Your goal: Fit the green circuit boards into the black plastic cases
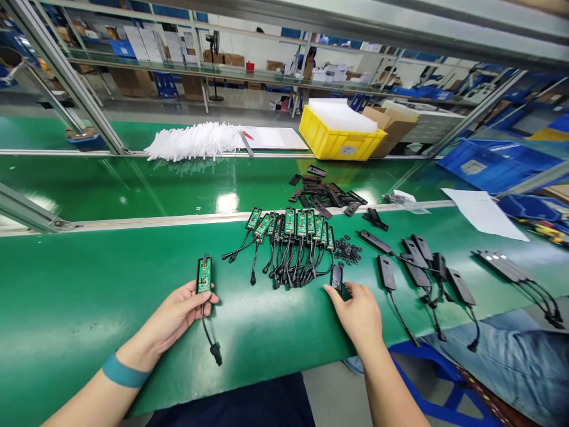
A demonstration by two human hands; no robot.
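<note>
My left hand (186, 308) grips a black housing with an exposed green circuit board (204, 274), its short black cable hanging down to a plug. Over on the right, my right hand (358, 308) has its thumb and fingers around a small black plastic cover (336, 277) at the table surface. Between the hands lies a cluster of similar open circuit-board units (302, 224), their cables pointing toward me. A pile of small black rings (349, 251) sits just beyond my right hand. Loose black covers (317, 190) are heaped farther back.
Closed black units with cables (386, 274) lie to the right, with several more (507, 267) near a person's jeans-clad leg (511, 362). A yellow bin (342, 142), white strips (195, 141) and a blue bin (489, 163) stand behind. Metal frame posts (80, 77) border the bench.
</note>
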